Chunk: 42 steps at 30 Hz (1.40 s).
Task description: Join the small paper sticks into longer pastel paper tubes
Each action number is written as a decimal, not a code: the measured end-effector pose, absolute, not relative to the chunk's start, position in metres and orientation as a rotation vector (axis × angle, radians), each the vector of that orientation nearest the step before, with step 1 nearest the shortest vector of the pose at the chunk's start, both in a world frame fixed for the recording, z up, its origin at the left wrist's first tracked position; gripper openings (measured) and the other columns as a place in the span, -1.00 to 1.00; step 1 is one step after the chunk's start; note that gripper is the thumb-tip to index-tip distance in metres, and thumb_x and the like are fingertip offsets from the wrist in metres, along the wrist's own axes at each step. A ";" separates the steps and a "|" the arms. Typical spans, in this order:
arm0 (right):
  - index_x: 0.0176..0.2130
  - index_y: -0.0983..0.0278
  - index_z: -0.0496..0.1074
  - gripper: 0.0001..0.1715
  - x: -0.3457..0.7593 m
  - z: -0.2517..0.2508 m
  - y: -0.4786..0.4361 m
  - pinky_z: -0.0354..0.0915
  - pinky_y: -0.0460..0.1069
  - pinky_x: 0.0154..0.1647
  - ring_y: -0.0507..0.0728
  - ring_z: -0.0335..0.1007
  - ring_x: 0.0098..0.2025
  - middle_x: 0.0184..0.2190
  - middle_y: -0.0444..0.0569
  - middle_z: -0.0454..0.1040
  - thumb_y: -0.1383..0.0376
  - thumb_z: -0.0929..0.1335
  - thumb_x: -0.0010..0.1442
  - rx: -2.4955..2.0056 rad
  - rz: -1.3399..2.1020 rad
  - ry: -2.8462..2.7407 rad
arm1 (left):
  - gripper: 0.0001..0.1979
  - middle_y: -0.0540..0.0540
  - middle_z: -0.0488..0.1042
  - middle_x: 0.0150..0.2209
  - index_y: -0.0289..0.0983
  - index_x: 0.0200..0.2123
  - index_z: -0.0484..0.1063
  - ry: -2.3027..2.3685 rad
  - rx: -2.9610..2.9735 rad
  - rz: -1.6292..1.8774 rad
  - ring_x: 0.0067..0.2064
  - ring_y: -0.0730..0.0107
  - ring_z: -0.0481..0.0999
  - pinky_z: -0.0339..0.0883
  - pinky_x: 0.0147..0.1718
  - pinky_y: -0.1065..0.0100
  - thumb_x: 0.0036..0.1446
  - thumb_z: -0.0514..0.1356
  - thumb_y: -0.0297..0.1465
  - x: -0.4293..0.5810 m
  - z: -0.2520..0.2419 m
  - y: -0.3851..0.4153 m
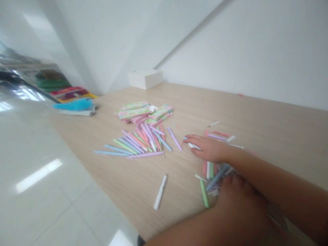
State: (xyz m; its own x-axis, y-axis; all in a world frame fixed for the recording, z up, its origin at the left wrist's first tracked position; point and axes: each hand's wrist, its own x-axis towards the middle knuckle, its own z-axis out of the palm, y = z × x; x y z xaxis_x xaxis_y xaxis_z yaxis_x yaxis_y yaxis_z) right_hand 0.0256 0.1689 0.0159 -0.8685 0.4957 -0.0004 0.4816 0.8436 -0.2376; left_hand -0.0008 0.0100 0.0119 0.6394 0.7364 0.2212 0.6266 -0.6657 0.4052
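My right hand (pixel 208 149) reaches left across the wooden table (pixel 269 116), its fingers pressed together on a small white pen part (pixel 194 146). Nearer to me, my left hand (pixel 238 196) is curled around a bundle of pastel pens (pixel 214 176) that fan out toward the left; the picture is blurred there. A loose pile of pastel pens (pixel 139 143) lies to the left of my right hand. Behind that pile sit several flat pink and green pen boxes (pixel 145 113). A single white pen (pixel 160 191) lies near the table's front edge.
A few loose pens and white parts (pixel 220 135) lie scattered behind my right hand. A white box (pixel 145 78) stands at the far end by the wall. A blue fluffy object (pixel 75 105) rests at the table's left end, with coloured items beyond it. Glossy white floor runs along the left.
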 end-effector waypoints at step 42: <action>0.20 0.13 0.50 -0.54 0.071 0.025 0.145 0.12 0.18 0.41 0.19 0.20 0.39 0.33 -0.01 0.36 0.28 0.32 0.35 -0.601 0.661 -2.953 | -0.56 -0.31 0.44 -0.01 -0.35 -0.05 0.50 1.066 2.569 0.544 0.03 -0.06 0.38 0.28 -0.04 -0.02 0.31 0.03 -0.13 0.017 -0.007 0.005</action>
